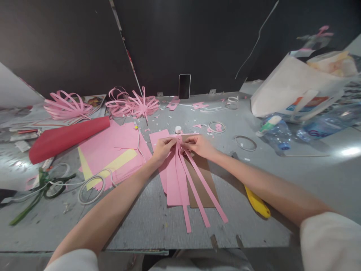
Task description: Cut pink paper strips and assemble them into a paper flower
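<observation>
Pinching pink strips at table centre

Near us, pink paper strips (194, 188) fan over brown card (201, 188); our left hand (163, 148) & right hand (199, 145) have fingers clamped on the strips' top ends; behind, glue cap (178, 129), then phone (184, 86) upright.

The pink strips (194, 184) were thin matt paper, lying over a dull brown cardboard sheet (201, 188). The bench (158, 222) beneath the cardboard sheet looked like grey, scuffed, faintly glossy board. Right of the cardboard sheet lay a smooth yellow plastic cutter (257, 203).
</observation>
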Available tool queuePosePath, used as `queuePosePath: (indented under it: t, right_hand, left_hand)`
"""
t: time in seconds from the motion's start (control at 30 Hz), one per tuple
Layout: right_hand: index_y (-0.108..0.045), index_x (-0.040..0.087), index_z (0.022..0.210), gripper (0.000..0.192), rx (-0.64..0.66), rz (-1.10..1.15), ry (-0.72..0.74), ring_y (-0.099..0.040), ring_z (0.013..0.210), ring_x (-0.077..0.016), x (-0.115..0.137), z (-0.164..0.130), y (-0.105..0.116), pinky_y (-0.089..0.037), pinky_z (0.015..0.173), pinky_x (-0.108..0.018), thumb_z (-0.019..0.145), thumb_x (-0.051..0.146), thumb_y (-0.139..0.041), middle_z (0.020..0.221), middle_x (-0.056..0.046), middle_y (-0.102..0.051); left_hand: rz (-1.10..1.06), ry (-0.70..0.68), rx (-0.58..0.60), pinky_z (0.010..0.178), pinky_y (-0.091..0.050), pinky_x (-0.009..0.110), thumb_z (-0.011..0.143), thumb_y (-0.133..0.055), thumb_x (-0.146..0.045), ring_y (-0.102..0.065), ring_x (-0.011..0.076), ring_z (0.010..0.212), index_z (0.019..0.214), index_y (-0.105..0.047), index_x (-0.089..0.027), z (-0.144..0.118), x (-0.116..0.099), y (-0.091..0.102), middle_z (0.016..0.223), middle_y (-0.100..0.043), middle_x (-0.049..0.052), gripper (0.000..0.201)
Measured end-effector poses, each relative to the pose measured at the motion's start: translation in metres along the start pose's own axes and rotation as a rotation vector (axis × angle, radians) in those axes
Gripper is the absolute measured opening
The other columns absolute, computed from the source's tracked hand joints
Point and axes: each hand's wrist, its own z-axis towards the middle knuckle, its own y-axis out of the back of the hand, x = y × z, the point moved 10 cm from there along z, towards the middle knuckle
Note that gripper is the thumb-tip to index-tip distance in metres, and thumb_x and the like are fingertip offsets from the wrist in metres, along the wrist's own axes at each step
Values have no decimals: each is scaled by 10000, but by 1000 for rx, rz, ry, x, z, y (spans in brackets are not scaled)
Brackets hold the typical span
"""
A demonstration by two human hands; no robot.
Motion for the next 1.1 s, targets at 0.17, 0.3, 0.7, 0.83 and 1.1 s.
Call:
queuePosePath:
  t: [0.17,0.3,0.7,0.83,1.1]
  right_hand:
    - [-775,182,793,482,-14,-6,-12,-697,649,-166,-2,1,2,-551,583,-275,833,659,-826,825,-103,-817]
    - [-770,189,781,472,-16,-4,-16,-713,675,-175,-3,1,2,-567,598,-279,834,654,-828,839,-104,-821]
    - [-775,207,828,462,9,39,-36,-752,708,-201,-6,0,-1,-585,592,-288,856,668,-812,860,-107,-830]
    - [-773,208,819,441,2,18,-30,-738,697,-189,-5,0,0,-573,590,-278,862,644,-817,848,-98,-828]
    - [-772,187,806,464,-5,-5,-1,-699,651,-166,0,0,0,-537,574,-266,865,645,-816,819,-103,-818]
  left_hand:
    - [39,1,-38,777,-573,326,887,-754,-451,-724,200,781,842,-804,-159,1,3,5,878,-789,96,299]
    - [24,5,-39,738,-564,316,886,-759,-436,-710,188,740,830,-797,-163,1,3,5,852,-780,90,282]
    - [5,17,5,642,-523,313,947,-708,-520,-699,198,673,764,-758,-162,-4,-5,-4,753,-752,99,405]
    - [56,10,9,638,-514,313,923,-753,-548,-681,194,674,794,-772,-164,-3,-3,-2,743,-735,86,406]
    - [163,-41,-25,578,-408,290,832,-834,-578,-538,129,590,841,-814,-159,-3,-11,2,712,-695,44,419]
